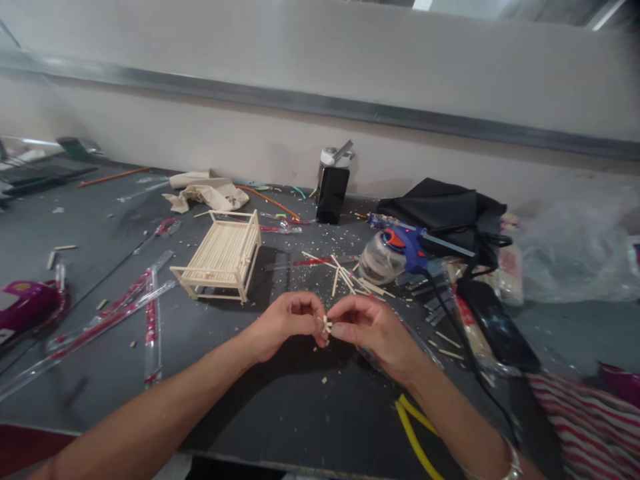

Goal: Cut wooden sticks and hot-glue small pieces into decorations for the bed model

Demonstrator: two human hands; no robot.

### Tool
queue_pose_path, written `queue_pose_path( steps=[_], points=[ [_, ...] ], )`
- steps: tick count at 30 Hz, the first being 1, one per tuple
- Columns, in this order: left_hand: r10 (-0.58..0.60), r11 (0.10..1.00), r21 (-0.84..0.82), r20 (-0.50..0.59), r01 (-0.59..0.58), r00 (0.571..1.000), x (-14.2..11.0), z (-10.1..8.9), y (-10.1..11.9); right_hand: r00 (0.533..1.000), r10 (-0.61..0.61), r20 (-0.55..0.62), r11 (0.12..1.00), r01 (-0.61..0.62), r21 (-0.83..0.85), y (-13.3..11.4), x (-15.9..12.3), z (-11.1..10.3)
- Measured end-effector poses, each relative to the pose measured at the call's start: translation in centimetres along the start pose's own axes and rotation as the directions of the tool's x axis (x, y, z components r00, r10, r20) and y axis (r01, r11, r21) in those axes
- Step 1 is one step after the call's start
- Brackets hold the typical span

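Note:
My left hand (295, 321) and my right hand (375, 330) meet over the front middle of the dark table. Between their fingertips is a small cluster of short wooden stick pieces (327, 325), and both hands pinch it. How the pieces join is too small to make out. Left of my hands stands a miniature bed frame (220, 253) made of thin wooden sticks, upright on its legs. Just beyond my right hand lies a loose pile of wooden sticks (345, 275). A blue glue gun (407, 248) rests on a clear jar (379, 260) behind that hand.
A phone (333, 193) leans against a bottle (330, 157) at the back. Yellow-handled pliers or cutters (415, 433) lie by my right forearm. Another phone (495, 320), a black bag (445, 207) and a striped cloth (590, 420) are at right. Plastic wrappers (150, 320) lie at left.

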State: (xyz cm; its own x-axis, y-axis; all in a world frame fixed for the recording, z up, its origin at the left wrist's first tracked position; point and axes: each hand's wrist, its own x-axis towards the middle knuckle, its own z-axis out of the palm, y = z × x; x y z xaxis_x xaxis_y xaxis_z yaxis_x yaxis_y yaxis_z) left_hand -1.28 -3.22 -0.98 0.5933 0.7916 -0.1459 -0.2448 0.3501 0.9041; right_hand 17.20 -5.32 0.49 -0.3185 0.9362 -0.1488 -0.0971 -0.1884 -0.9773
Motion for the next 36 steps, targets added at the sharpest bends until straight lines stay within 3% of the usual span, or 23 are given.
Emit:
queue_pose_path(
  steps=[7, 14, 22, 36],
  points=[
    [0.041, 0.998, -0.036, -0.024, -0.042, 0.999, -0.02, -0.20, -0.08, 0.996, -0.009, -0.084, 0.999, 0.006, -0.041, -0.16, 0.00, -0.05],
    [0.006, 0.991, -0.136, -0.079, -0.016, 0.997, 0.13, 0.04, 0.03, 0.979, -0.095, -0.181, 0.982, 0.062, -0.177, -0.36, 0.03, 0.08],
    [0.009, 0.997, -0.077, -0.078, -0.015, 0.997, 0.21, 0.08, -0.40, 0.968, -0.177, -0.180, 0.924, 0.100, -0.370, -0.40, -0.09, 0.32],
    [0.036, 0.999, -0.037, -0.088, -0.040, 0.995, 0.37, 0.01, -0.92, 0.962, -0.200, -0.188, 0.885, 0.095, -0.456, -0.29, -0.06, 0.25]
  ],
)
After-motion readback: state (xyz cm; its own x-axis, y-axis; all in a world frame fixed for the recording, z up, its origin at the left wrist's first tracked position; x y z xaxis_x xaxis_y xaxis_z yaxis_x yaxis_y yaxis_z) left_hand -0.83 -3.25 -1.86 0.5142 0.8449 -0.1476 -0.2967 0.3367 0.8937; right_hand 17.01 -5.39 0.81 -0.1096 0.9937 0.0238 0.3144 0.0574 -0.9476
